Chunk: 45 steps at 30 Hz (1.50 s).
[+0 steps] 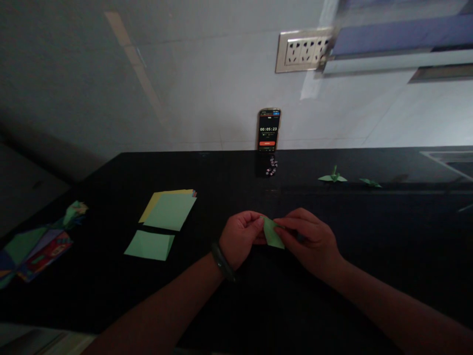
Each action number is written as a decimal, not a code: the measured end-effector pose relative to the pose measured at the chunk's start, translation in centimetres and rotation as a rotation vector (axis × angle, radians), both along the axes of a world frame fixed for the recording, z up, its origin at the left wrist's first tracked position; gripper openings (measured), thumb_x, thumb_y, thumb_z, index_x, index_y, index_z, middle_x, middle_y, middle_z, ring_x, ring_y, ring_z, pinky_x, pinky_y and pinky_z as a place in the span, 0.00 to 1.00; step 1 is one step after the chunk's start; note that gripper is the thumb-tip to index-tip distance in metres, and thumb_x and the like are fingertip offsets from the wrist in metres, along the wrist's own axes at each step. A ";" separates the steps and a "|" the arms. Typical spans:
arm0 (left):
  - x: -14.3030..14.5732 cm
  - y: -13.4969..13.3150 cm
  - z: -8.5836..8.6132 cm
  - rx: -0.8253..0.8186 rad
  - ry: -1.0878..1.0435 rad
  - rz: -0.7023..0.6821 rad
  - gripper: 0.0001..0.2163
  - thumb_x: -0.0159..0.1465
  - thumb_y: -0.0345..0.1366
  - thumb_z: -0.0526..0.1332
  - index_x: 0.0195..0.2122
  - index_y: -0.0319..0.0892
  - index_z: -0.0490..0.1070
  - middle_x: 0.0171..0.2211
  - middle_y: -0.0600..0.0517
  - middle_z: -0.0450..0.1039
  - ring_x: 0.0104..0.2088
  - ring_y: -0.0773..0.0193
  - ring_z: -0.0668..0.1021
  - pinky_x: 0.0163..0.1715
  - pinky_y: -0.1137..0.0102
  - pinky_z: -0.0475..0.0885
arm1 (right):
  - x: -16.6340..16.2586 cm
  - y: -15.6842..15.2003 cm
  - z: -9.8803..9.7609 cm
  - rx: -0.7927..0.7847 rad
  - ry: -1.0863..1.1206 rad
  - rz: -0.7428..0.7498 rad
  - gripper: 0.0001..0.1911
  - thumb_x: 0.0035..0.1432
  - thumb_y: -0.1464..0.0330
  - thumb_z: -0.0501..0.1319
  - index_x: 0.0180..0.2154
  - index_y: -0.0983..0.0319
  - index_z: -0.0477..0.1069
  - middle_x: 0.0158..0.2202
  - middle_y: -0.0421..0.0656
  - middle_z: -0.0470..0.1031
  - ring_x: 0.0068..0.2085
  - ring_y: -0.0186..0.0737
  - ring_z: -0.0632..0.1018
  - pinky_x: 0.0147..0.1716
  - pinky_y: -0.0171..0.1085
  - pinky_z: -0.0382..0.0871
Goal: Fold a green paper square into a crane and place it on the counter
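A small folded piece of green paper [273,235] is held between both hands, a little above the black countertop. My left hand [242,234], with a dark band on its wrist, pinches the paper's left edge under the thumb. On the other side, my right hand [312,239] grips the upper right edge between thumb and fingers. Parts of the paper are hidden behind the fingertips. Left of my hands lie a stack of square paper [170,211], green over yellow, and a folded green sheet [151,245] just in front of it.
A phone [268,130] showing a timer leans on the wall. Two folded green paper figures, a crane [333,177] and a flatter one [370,183], rest at the back right. Colourful papers [37,246] lie at the far left. A socket panel [303,51] is on the wall.
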<state>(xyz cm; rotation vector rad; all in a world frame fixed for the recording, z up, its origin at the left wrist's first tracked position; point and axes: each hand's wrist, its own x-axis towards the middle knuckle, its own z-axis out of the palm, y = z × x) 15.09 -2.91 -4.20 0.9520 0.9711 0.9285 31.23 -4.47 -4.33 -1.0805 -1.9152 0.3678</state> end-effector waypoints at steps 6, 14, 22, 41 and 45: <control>-0.3 0.1 -0.1 -0.036 -0.100 -0.019 0.11 0.51 0.37 0.64 0.32 0.36 0.69 0.24 0.52 0.73 0.25 0.66 0.76 0.31 0.68 0.72 | 0.6 0.5 -0.4 0.142 -0.076 0.065 0.10 0.56 0.72 0.56 0.37 0.58 0.74 0.29 0.42 0.69 0.28 0.33 0.72 0.23 0.32 0.67; -0.3 0.1 0.2 -0.049 -0.117 -0.025 0.09 0.52 0.37 0.63 0.31 0.37 0.70 0.23 0.52 0.74 0.24 0.67 0.76 0.29 0.69 0.71 | 1.4 0.6 -0.2 0.291 -0.279 0.105 0.13 0.57 0.70 0.55 0.43 0.58 0.73 0.30 0.44 0.71 0.28 0.34 0.71 0.26 0.34 0.66; -0.3 0.2 0.2 -0.047 -0.108 -0.026 0.08 0.54 0.37 0.61 0.30 0.36 0.70 0.22 0.52 0.73 0.23 0.67 0.76 0.27 0.70 0.71 | 1.7 0.6 -0.3 0.327 -0.406 0.138 0.15 0.57 0.71 0.55 0.47 0.60 0.70 0.31 0.45 0.71 0.30 0.35 0.71 0.29 0.35 0.65; -0.3 0.0 0.3 -0.135 -0.131 -0.012 0.09 0.51 0.36 0.63 0.30 0.35 0.69 0.23 0.51 0.73 0.24 0.66 0.76 0.28 0.70 0.70 | 1.4 1.2 0.2 0.314 -0.378 0.263 0.09 0.58 0.74 0.53 0.39 0.63 0.71 0.29 0.44 0.70 0.29 0.33 0.69 0.27 0.34 0.63; -0.5 0.1 0.2 -0.123 -0.142 -0.039 0.10 0.51 0.36 0.64 0.32 0.35 0.70 0.24 0.50 0.74 0.25 0.66 0.76 0.28 0.71 0.70 | 1.4 1.2 0.2 0.294 -0.362 0.260 0.10 0.58 0.74 0.54 0.40 0.62 0.71 0.30 0.44 0.70 0.29 0.33 0.69 0.27 0.34 0.63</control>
